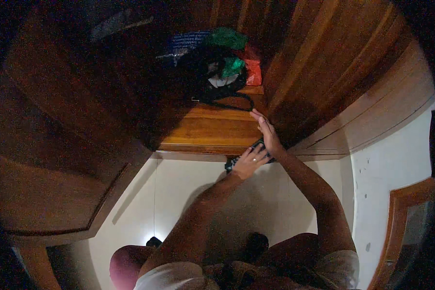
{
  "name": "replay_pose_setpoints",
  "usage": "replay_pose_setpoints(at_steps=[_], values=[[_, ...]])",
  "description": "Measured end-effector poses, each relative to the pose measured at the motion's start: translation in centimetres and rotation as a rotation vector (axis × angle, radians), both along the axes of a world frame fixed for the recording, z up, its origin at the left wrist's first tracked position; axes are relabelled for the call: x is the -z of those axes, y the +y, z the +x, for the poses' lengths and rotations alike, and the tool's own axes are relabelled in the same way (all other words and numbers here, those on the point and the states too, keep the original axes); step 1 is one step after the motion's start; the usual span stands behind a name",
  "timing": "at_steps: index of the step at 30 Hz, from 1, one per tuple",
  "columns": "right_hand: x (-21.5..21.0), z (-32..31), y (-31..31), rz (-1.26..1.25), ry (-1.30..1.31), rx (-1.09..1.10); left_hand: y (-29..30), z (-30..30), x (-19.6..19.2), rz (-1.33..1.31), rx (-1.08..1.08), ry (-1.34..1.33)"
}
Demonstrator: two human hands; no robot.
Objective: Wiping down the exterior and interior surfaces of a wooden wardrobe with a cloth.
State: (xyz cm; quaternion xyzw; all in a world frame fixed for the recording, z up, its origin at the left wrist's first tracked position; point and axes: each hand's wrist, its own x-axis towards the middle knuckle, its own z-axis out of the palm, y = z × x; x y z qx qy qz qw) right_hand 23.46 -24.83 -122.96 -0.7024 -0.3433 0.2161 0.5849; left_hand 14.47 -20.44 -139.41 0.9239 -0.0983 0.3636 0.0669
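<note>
**Two hands on a small dark object at the shelf edge**

Two bare hands meet at the near edge of a polished brown wooden shelf (212,130), inside an open wooden cupboard. Between them is a small dark oblong object (237,162), mostly hidden, so its kind cannot be told. Its long axis runs from near left to far right, one end poking out to the left below the left hand's knuckles and the other end pointing toward the right hand. It sits right at the shelf's front lip, above the pale wall below.

The left hand (250,162) is curled over the object, fingers bent around it in a grasp, with a ring visible on one finger. The right hand (267,133) is flat and unclenched, fingers straight and pointing to the far side, its palm edge against the far right end of the object; whether it actually grips anything cannot be told.

Farther back on the shelf lies a heap of things: a black corded bundle (212,82) with a loop of black cable trailing toward the hands, a green plastic bag (229,38), an orange-red plastic packet (253,71) and a blue patterned cloth (186,43). A brown wooden cupboard door (58,145) stands open at the left, and a slatted wooden panel (333,63) fills the right.
</note>
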Motion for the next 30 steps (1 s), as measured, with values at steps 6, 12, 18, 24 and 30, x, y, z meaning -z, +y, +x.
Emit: replay_pose_setpoints(at_steps=[6,12,18,24,30], values=[[1.3,1.7,0.5,0.033,0.008,0.048,5.7,-3.2,-3.9,0.072,0.155,0.125],[2.8,3.9,4.1,0.006,-0.099,0.027,21.0,-15.5,-2.8,0.003,-0.232,0.235],[2.3,2.3,4.8,0.095,-0.137,0.066,19.0,-15.1,0.0,-0.089,-0.485,0.21],[4.3,4.2,2.3,0.107,-0.138,0.218,5.9,-3.6,-1.6,-0.031,-0.15,0.312],[5.1,4.9,1.7,0.046,-0.051,0.238,0.0,-0.2,-3.8,-0.189,-0.192,0.123]])
